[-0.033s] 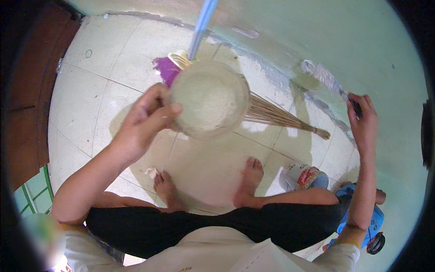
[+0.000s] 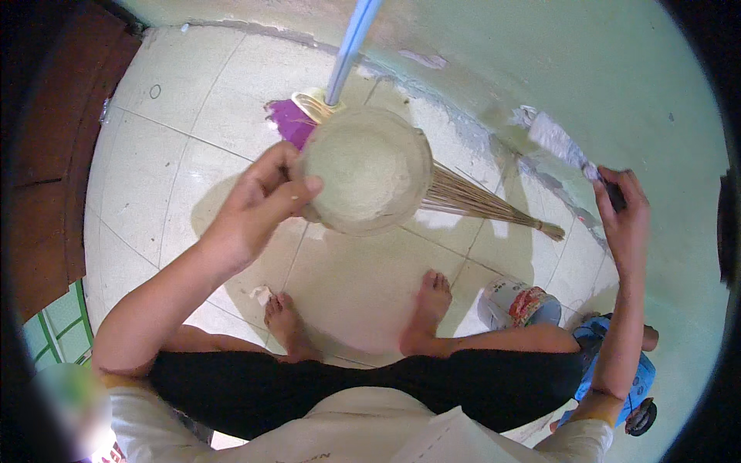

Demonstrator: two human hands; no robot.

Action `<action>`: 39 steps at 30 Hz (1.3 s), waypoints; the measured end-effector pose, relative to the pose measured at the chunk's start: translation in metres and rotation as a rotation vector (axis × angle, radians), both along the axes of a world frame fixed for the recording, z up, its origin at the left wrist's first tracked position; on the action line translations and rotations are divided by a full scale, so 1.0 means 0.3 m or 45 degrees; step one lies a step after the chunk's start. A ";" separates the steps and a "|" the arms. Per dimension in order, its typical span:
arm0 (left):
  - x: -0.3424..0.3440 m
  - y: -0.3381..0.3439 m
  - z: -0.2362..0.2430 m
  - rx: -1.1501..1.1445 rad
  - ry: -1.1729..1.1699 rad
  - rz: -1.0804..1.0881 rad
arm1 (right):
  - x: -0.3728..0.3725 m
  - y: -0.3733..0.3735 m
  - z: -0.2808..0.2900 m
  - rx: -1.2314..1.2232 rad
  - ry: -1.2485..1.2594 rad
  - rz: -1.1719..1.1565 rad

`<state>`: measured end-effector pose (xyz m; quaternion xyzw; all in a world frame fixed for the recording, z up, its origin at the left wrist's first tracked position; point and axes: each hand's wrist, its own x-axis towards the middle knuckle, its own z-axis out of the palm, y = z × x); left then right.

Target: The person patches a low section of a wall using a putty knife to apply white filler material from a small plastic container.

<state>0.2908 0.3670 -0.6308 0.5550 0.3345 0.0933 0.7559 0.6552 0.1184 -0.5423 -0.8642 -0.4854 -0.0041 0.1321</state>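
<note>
Pinched plastic bowl (image 2: 367, 174) in left hand (image 2: 266, 189), putty knife (image 2: 557, 141) in right hand (image 2: 629, 208), partly blocked stick broom (image 2: 494, 204) behind bowl, faced blue pole (image 2: 350, 58) beyond.

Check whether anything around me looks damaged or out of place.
Yes: the pale green wall looks damaged along its base, where the smooth surface is missing, leaving rough grey patches by the white floor tiles. A small, crumpled-looking white scrap by your bare left foot also seems out of place, like litter.

Cloudy plastic-looking dish (image 2: 367, 171), paste-coated scraper (image 2: 563, 144) of rough finish, matt painted wall (image 2: 656, 85) with rough crumbled base (image 2: 546, 174), smooth ceramic-looking floor tiles (image 2: 127, 177), dry woody stick broom (image 2: 494, 202), matt cloth shorts (image 2: 247, 386).
</note>
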 end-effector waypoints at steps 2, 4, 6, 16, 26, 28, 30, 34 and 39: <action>0.013 0.008 -0.057 -0.044 -0.058 -0.038 | -0.108 0.033 0.084 0.023 0.135 0.160; 0.026 -0.002 -0.082 -0.058 -0.076 -0.061 | -0.205 0.069 0.110 0.041 0.216 0.429; 0.029 -0.011 -0.092 -0.050 -0.089 -0.083 | -0.326 0.139 0.102 -0.022 0.323 0.443; 0.004 -0.040 -0.081 0.080 -0.141 -0.218 | -0.474 0.257 -0.033 -0.001 0.470 0.481; -0.007 -0.051 -0.097 0.107 -0.208 -0.237 | -0.451 0.239 -0.097 0.103 0.796 0.408; 0.001 -0.054 -0.093 0.101 -0.194 -0.218 | -0.432 0.220 -0.126 0.102 0.921 0.298; 0.004 -0.054 -0.092 0.097 -0.179 -0.213 | -0.417 0.207 -0.163 0.099 1.047 0.210; 0.012 -0.059 -0.101 0.082 -0.200 -0.213 | -0.390 0.184 -0.240 0.075 1.264 0.080; 0.017 -0.048 -0.103 0.133 -0.121 -0.227 | -0.355 0.158 -0.298 0.175 1.291 0.203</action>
